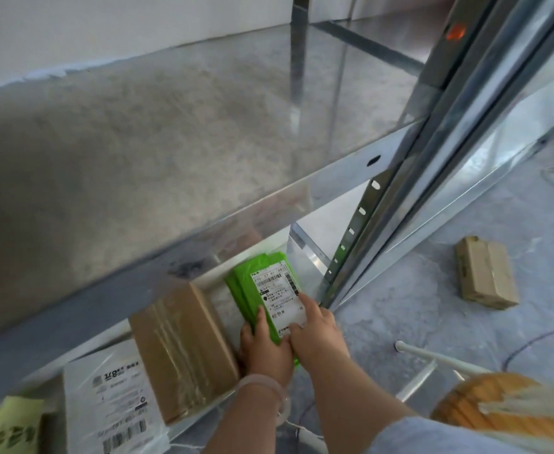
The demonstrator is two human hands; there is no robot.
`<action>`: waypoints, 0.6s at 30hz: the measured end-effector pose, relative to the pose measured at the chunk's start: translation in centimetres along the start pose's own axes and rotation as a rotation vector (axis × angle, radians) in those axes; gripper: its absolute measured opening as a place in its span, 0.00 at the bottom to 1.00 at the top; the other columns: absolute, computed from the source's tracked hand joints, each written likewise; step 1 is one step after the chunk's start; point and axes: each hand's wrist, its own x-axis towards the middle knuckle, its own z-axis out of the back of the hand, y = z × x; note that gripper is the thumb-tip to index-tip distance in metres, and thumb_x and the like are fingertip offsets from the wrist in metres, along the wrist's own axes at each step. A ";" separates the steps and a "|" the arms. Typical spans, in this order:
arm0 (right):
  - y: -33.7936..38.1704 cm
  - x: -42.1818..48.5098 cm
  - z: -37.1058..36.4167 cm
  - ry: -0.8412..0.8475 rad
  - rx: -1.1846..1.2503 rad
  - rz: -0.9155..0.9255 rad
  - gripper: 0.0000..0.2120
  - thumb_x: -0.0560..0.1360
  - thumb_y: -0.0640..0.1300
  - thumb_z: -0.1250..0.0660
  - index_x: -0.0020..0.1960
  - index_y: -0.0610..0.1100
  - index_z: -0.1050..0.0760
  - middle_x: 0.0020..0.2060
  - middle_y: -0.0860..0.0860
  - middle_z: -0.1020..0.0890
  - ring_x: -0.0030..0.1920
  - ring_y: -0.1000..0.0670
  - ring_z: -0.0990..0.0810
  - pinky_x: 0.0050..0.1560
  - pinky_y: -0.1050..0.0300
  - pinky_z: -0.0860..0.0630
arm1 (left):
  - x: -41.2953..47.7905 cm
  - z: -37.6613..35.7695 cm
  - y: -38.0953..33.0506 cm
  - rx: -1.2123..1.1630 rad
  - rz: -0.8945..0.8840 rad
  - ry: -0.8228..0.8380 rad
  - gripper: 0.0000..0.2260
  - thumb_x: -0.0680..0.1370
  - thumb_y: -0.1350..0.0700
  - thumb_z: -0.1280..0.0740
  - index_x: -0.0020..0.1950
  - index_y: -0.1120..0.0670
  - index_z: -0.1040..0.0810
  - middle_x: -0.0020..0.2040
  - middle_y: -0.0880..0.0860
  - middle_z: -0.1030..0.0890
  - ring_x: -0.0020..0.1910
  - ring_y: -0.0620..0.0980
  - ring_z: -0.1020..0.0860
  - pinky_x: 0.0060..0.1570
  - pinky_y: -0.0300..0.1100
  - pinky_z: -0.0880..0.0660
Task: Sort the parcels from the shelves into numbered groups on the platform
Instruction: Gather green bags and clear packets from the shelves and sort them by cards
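A green plastic parcel (262, 283) with a white shipping label lies on the lower shelf (305, 257) of the metal rack. My left hand (264, 347) grips its near left edge, thumb on top. My right hand (316, 332) holds its near right edge, fingers lying over the label. A brown taped carton (180, 348) sits just left of the green parcel. Further left lie a white mailer bag (112, 407) with a barcode label and a pale yellow-green parcel (17, 424).
The bare upper metal shelf (171, 132) overhangs the parcels. A slotted steel upright (360, 224) stands right of the green parcel. On the grey floor lie a small brown carton (485, 273) and a round wooden stool (485, 404) with white legs.
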 end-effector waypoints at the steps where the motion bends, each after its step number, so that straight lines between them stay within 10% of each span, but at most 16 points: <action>1: -0.1 0.0 -0.1 0.006 0.030 -0.012 0.30 0.75 0.47 0.41 0.74 0.64 0.46 0.70 0.51 0.36 0.66 0.44 0.31 0.65 0.49 0.32 | 0.0 0.0 0.1 -0.006 -0.004 -0.002 0.34 0.75 0.52 0.30 0.77 0.49 0.42 0.74 0.61 0.40 0.73 0.60 0.39 0.71 0.50 0.40; 18: 2.7 -9.5 7.2 -0.117 0.215 -0.071 0.30 0.74 0.47 0.38 0.73 0.63 0.40 0.63 0.47 0.33 0.64 0.44 0.33 0.67 0.47 0.31 | -10.0 5.8 -5.6 -0.141 -0.092 -0.027 0.28 0.73 0.53 0.29 0.73 0.52 0.31 0.69 0.56 0.32 0.65 0.55 0.29 0.66 0.54 0.30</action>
